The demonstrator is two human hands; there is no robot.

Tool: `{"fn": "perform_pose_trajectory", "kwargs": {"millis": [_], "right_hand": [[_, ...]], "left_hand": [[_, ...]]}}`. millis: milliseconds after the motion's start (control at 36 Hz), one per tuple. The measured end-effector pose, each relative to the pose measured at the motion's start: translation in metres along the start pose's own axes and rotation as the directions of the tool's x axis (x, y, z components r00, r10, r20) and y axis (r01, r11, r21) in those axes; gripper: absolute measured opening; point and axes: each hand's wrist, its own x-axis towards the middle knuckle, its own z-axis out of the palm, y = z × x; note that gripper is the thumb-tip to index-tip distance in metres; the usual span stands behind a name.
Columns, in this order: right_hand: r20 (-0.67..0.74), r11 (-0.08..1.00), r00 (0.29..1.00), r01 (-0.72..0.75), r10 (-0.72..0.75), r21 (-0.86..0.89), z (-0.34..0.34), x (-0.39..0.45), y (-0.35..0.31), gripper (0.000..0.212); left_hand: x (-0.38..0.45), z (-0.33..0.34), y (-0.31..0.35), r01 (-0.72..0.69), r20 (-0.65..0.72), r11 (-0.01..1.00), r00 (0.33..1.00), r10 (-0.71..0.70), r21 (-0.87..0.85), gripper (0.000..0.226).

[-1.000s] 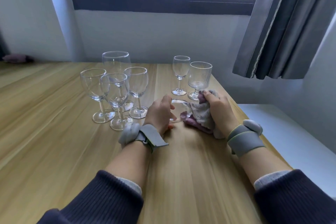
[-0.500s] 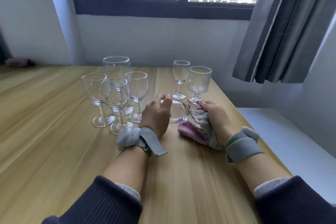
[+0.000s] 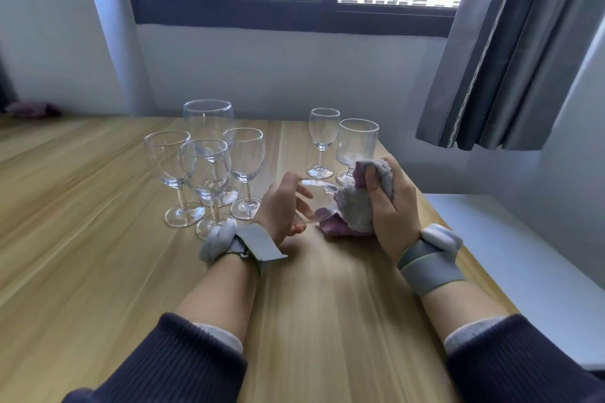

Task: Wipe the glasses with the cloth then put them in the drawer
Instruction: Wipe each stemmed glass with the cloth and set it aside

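On the light wooden table (image 3: 98,239) the left hand (image 3: 281,206) curls its fingers round a clear stemmed wine glass (image 3: 316,203) lying tilted on its side, while the right hand (image 3: 391,206) grips a fluffy grey-and-purple cloth (image 3: 355,209) bunched against the glass's far end — the two hands close together. Four clear stemmed glasses (image 3: 209,167) stand upright in a cluster to the left, and behind the hands a small clear wine glass (image 3: 323,141) stands just beside a ribbed clear goblet (image 3: 357,141) — no drawer shows in view

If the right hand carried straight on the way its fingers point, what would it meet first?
Probably the ribbed glass: the right hand, gripping the cloth, points up-table toward it, though depth is unclear.
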Motion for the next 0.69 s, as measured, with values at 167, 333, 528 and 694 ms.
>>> {"fn": "perform_pose_trajectory", "kwargs": {"millis": [167, 333, 528, 694], "right_hand": [[0.041, 0.967, 0.976, -0.219, 0.216, 0.129, 0.006, 0.002, 0.003, 0.024], [0.150, 0.684, 0.790, -0.594, 0.594, 0.423, 0.013, 0.008, 0.000, 0.029], [0.490, 0.201, 0.389, -0.898, 0.780, 0.392, 0.008, 0.008, -0.012, 0.042], [0.216, 0.395, 0.643, -0.665, 0.735, 0.635, 0.019, 0.006, -0.007, 0.032]], "left_hand": [[-0.002, 0.001, -0.005, -0.245, -0.075, 0.968, 0.966, 0.248, 0.047, 0.043], [-0.001, -0.003, -0.007, -0.436, -0.087, 0.825, 0.865, 0.495, 0.359, 0.044], [-0.008, -0.009, 0.000, -0.590, -0.049, 0.552, 0.655, 0.754, 0.590, 0.051], [-0.008, -0.005, 0.001, -0.615, -0.093, 0.597, 0.652, 0.753, 0.515, 0.056]]}}
